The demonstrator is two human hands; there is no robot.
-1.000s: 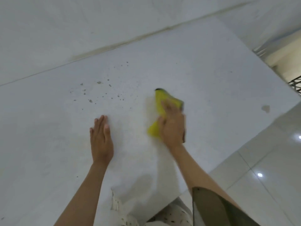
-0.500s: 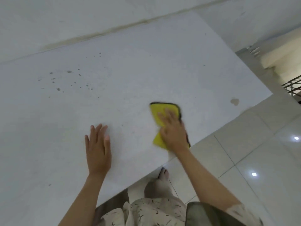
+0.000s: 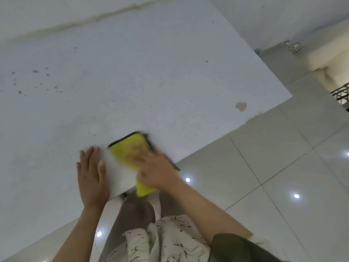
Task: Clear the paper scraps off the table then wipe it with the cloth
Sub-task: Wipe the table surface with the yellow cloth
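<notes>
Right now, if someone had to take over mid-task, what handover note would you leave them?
Left hand: flat on the table, holding nothing.
Right hand: pressing the yellow cloth flat at the near table edge; the cloth's near end hangs over it.
Done: no paper scraps in view; wiping under way.
Left: dark specks at far left and a brownish stain near the right edge.

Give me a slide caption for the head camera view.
Right hand presses a yellow cloth at the white table's near edge; left hand rests flat beside it.
</notes>
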